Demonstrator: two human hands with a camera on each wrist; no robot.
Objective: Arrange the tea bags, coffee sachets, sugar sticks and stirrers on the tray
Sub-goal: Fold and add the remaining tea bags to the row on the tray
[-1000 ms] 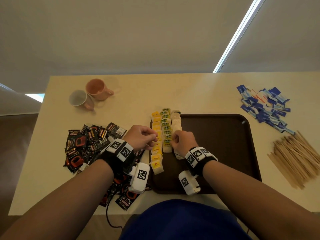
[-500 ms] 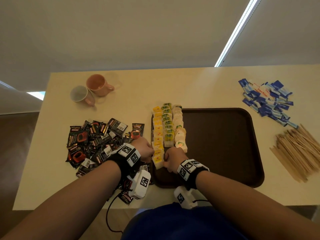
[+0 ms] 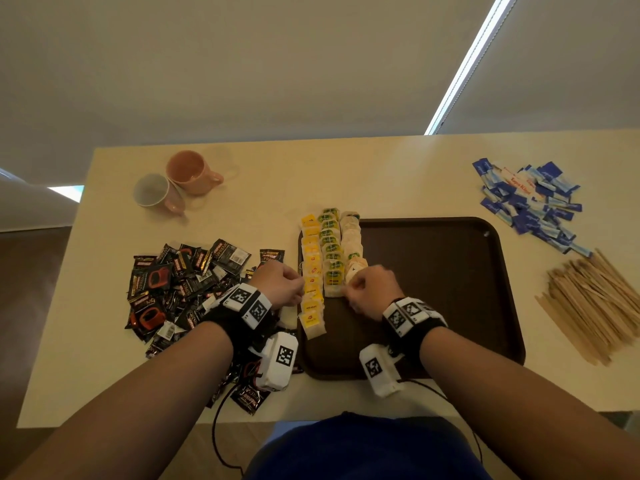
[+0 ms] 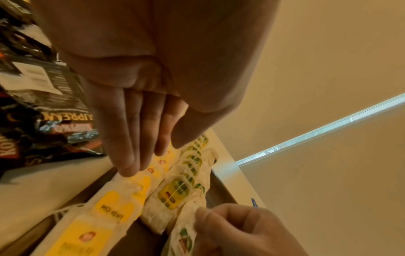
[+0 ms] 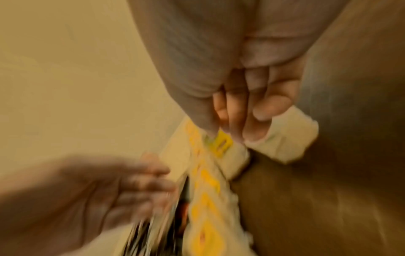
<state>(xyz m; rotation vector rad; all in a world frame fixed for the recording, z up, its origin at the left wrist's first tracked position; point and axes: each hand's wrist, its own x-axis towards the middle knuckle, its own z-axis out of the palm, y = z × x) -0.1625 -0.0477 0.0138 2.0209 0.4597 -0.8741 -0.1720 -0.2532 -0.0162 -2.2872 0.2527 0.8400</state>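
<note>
Three rows of tea bags lie along the left side of the brown tray (image 3: 433, 289): a yellow-tagged row (image 3: 311, 261), a green-tagged row (image 3: 330, 247) and a pale row (image 3: 350, 233). My left hand (image 3: 294, 285) is beside the yellow row, and its straight fingers (image 4: 127, 166) touch those bags. My right hand (image 3: 353, 285) pinches a tea bag (image 4: 184, 237) at the near end of the pale row. Black coffee sachets (image 3: 187, 289) are heaped left of the tray. Blue sugar sticks (image 3: 530, 202) and wooden stirrers (image 3: 595, 303) lie to its right.
Two mugs (image 3: 173, 185) lie on their sides at the table's far left. Some coffee sachets (image 3: 247, 398) reach the table's near edge under my left wrist. The right part of the tray is bare.
My right hand has moved right and away from me, from the near end of the yellow row to the pale row. My left hand has moved slightly farther along the yellow row.
</note>
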